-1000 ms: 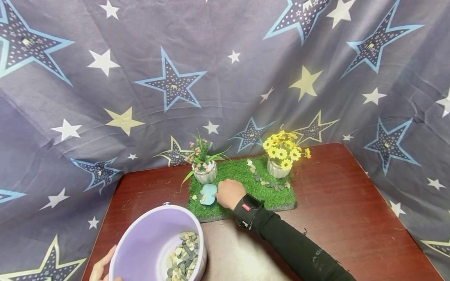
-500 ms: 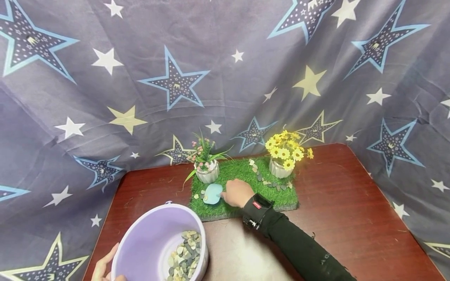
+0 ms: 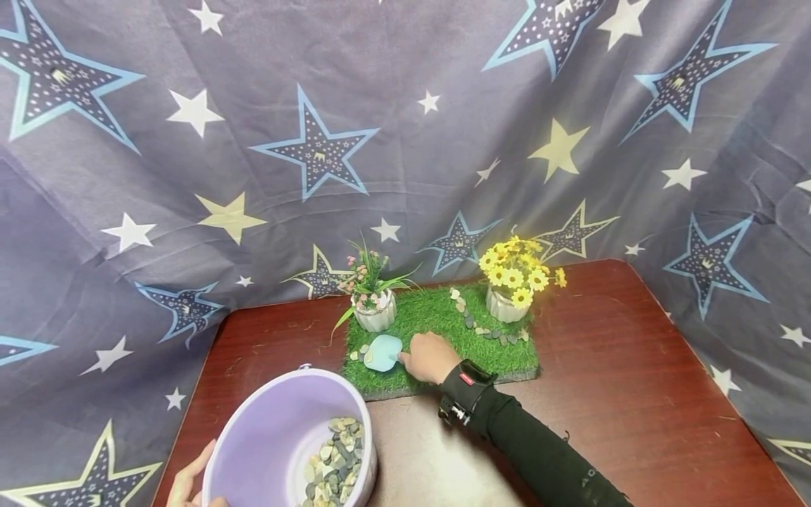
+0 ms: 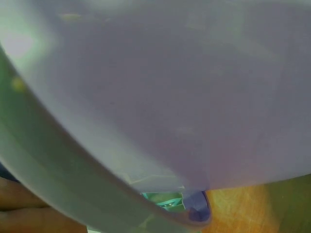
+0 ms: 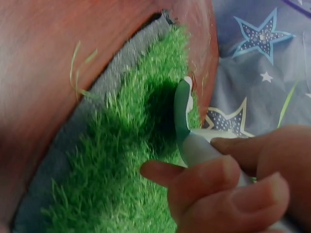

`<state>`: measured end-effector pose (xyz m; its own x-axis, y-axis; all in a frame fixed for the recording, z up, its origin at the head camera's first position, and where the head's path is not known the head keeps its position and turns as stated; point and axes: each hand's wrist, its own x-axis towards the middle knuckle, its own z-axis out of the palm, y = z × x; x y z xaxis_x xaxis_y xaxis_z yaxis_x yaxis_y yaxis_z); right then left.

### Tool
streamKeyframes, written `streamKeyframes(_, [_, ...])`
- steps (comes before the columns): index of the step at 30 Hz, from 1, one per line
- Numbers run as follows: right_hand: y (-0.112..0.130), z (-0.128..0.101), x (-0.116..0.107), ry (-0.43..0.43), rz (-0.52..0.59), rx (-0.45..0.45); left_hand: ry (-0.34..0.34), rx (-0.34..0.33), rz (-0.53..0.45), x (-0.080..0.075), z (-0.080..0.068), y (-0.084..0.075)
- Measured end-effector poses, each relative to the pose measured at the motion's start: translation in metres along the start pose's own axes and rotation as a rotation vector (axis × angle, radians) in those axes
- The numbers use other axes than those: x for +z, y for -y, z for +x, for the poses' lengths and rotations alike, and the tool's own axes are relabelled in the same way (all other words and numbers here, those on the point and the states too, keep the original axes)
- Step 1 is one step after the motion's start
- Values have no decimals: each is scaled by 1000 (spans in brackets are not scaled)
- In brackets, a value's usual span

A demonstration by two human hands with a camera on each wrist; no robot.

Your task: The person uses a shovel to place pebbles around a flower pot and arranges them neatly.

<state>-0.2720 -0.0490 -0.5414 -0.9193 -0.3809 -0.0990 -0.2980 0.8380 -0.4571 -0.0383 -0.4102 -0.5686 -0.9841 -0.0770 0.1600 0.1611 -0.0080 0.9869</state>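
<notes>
My right hand [image 3: 431, 358] grips the handle of a small light-blue toy shovel [image 3: 383, 352] low over the artificial grass mat [image 3: 437, 317]. In the right wrist view, the curled fingers [image 5: 209, 179] and thumb pinch its pale handle, and the blade [image 5: 182, 109] casts a dark shadow on the grass. A few pebbles [image 3: 364, 348] sit at the blade's left edge; whether any lie on it, I cannot tell. My left hand [image 3: 190, 482] holds the purple bucket [image 3: 253, 415] by its left side, tilted so that a heap of pebbles [image 3: 336, 458] shows inside.
At the mat's back left stands a white pot of pink flowers [image 3: 375, 312]. A pot of yellow flowers [image 3: 509, 304] stands at the back right, with a curved line of pebbles [image 3: 469, 320] beside it. The reddish-brown table [image 3: 608, 366] meets a starry cloth [image 3: 405, 162] behind.
My right hand has shifted slightly right and nearer, and more of the shovel's blade shows. The bucket stays in my left hand, hardly moved. The head view has shifted slightly.
</notes>
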Motion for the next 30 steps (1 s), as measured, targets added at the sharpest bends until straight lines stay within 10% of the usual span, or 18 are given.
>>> streamKeyframes(11, [-1, -4, 3, -76, -23, 12, 30, 8, -29, 0, 0, 2])
streamKeyframes(30, [31, -13, 18, -534, -570, -195, -56, 12, 113, 6, -3, -4])
